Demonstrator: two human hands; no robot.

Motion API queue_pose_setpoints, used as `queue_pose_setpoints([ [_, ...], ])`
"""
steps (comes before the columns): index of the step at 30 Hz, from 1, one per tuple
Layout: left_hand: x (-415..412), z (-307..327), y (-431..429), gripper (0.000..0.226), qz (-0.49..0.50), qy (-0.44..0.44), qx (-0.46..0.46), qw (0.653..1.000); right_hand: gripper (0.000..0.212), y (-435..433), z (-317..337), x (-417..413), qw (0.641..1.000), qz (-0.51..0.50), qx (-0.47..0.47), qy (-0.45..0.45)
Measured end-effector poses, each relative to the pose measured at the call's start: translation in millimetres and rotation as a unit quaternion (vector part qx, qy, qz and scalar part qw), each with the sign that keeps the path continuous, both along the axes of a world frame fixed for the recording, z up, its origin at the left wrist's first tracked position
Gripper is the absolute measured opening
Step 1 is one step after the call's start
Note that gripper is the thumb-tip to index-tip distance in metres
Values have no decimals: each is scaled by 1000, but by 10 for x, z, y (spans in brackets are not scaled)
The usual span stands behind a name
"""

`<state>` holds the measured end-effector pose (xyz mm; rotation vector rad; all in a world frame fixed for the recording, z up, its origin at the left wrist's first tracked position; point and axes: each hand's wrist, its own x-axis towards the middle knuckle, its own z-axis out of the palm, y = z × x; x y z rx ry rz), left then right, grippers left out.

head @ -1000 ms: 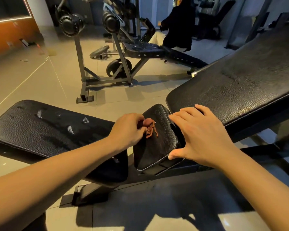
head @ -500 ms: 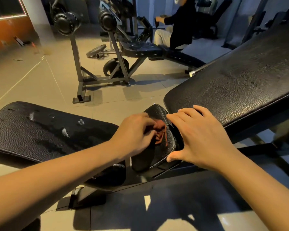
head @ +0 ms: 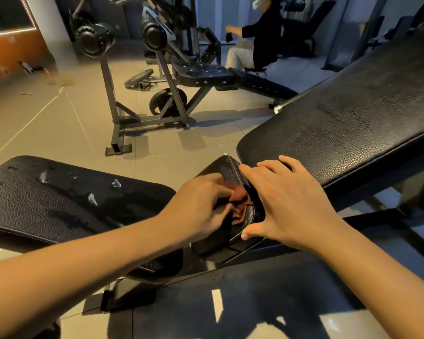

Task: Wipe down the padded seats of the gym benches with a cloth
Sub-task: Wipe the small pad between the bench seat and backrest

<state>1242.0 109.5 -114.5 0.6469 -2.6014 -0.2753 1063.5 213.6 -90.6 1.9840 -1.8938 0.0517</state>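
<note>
— Black grained padding all round us. How many pads do we count close by?

— Three. One long flat pad (head: 59,206) on our left, one small seat pad (head: 227,168) in the middle, tilted, and one big sloping backrest (head: 353,123) on our right.

— And farther off?

— One more bench (head: 203,75) on the tiled floor (head: 59,123), two round rollers (head: 93,39) on its stand, one weight plate (head: 138,78) lying flat, and one person (head: 262,37) in a dark top sitting beyond it.

— Our hands?

— Two, both bare. Our left hand (head: 201,206) comes in from the lower left with its fingers curled, pinching the single cloth (head: 240,204) against the right side of the small seat pad. Our right hand (head: 287,204) lies spread with straight fingers and grips nothing. Its fingertips rest where the seat pad meets the lower end of the backrest, and its thumb sticks out to touch the seat pad's near corner.

— How does the cloth look?

— Reddish-brown, bunched and creased, wedged between our two hands and mostly hidden by them. It is blurred, so we cannot tell its weave.

— And the padding itself?

— The long flat pad shows several pale scuffs and dull streaks. The backrest looks pebbled, with a faint sheen.
</note>
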Motion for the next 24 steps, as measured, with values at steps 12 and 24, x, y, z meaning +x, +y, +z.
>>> queue_pose_setpoints([
  [12,-389,53,-426,24,144,58,77,985,131,17,11,2,1000,-2,-2,-7],
  [24,-569,109,-717,10,156,82,152,973,135,15,-7,-10,1000,8,-17,-10],
])
